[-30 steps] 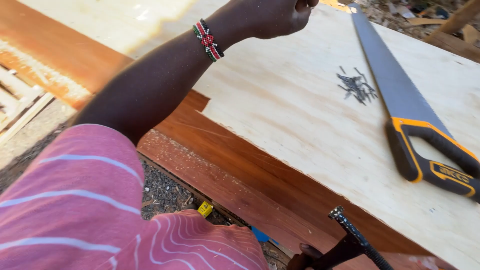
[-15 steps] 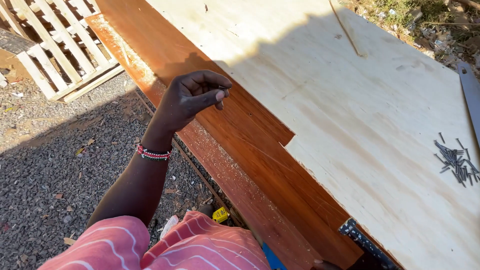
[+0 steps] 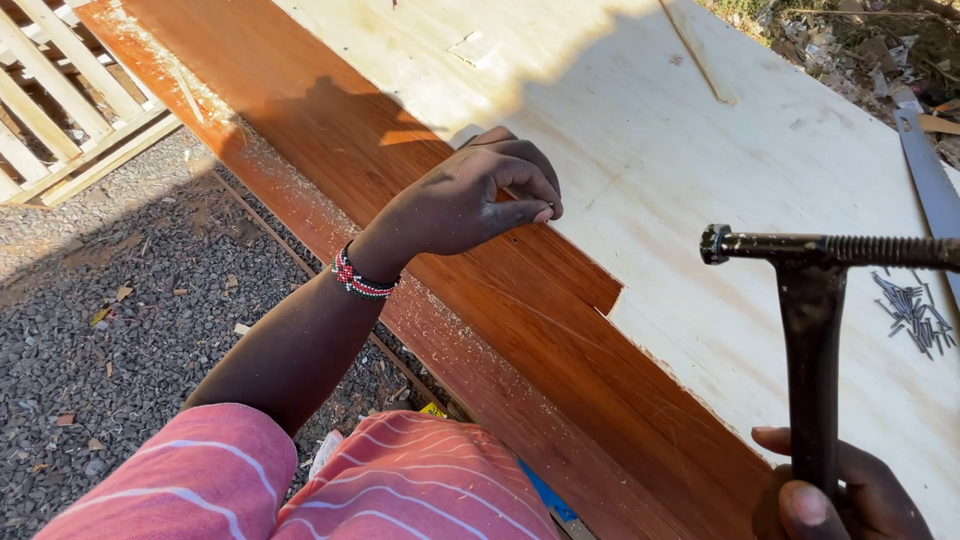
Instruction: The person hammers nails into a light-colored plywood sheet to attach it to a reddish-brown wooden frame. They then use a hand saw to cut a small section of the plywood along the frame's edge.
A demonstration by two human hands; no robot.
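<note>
My left hand (image 3: 470,195), with a beaded bracelet at the wrist, hovers over the edge where the pale plywood sheet (image 3: 760,150) lies on the reddish-brown board (image 3: 560,330). Its fingers are pinched together on a small nail, barely visible at the fingertips. My right hand (image 3: 835,495) at the bottom right grips the handle of a dark metal hammer (image 3: 812,300), whose head is raised above the plywood, to the right of the left hand.
A pile of loose nails (image 3: 912,310) lies on the plywood at the right. A saw blade (image 3: 930,180) runs along the right edge. Gravel ground (image 3: 130,320) lies to the left, with a slatted wooden frame (image 3: 60,110) at the top left.
The left hand has moved right to the plywood edge with fingers pinched. The hammer has risen into view in my right hand. The view has shifted.
</note>
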